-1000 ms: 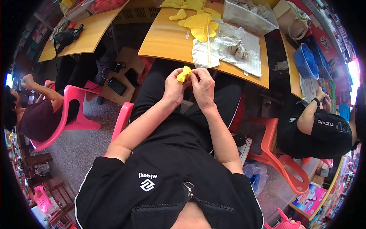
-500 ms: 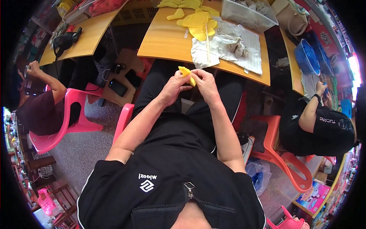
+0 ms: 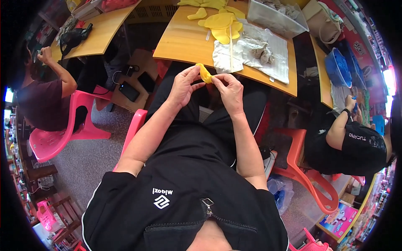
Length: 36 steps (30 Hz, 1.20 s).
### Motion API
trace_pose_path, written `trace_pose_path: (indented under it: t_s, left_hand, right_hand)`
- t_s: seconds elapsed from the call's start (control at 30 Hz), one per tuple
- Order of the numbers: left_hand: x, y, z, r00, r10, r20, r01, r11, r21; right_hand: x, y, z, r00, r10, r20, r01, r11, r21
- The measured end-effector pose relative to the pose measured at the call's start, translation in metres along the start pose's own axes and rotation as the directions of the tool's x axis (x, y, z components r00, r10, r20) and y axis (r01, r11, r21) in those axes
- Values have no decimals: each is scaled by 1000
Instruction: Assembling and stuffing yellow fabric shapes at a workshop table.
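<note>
Between my two hands, just off the near edge of the wooden table (image 3: 184, 39), is a small curved yellow piece that looks like fabric (image 3: 204, 74). My left hand (image 3: 184, 85) pinches its upper left end between thumb and fingertips. The lower right end is pinched by my right hand (image 3: 229, 92). Beyond them on the table lie flat yellow pieces of the same colour (image 3: 221, 25). A thin pale stick (image 3: 231, 48) rests across these pieces and a folded white cloth (image 3: 224, 58).
A larger white cloth (image 3: 279, 62) bears crumpled greyish bits (image 3: 258, 49), behind which stands a clear plastic bin (image 3: 274, 21). Co-workers sit at side tables, one on a pink chair (image 3: 75, 121) at left, another near an orange chair (image 3: 293, 159) at right. Blue basins (image 3: 337, 69) stand at far right.
My hands have moved apart, my left one slightly up and left. The yellow piece is now stretched out between them and more of it shows.
</note>
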<state>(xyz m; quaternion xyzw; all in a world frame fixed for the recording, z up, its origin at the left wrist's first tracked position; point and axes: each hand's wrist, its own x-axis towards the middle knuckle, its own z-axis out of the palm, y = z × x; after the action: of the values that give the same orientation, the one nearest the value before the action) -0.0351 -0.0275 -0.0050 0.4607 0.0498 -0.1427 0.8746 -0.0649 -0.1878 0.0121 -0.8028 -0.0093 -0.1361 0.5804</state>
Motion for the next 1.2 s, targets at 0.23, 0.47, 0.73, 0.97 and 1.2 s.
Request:
trace_pose_path:
  t_s: [0.23,0.47,0.73,0.97,1.2]
  left_hand:
    - [8,0,-6,968,216,-129,-219,976,-11]
    - [6,-6,-2,930,341,-141,-331,939,89]
    - [-4,4,-5,998,50,24,-50,999,15]
    - [-5,-2,-6,999,-17,28,17,1000,12]
    - [2,-2,-14,974,13,226,50,961,-271]
  right_hand:
    - [6,9,-2,973,198,120,-221,947,234]
    - [5,23,8,871,347,347,-490,639,593]
    - [4,25,11,948,268,170,-316,842,438]
    - [2,18,12,953,262,153,-303,832,466]
    - [-1,12,18,958,232,170,-286,829,482]
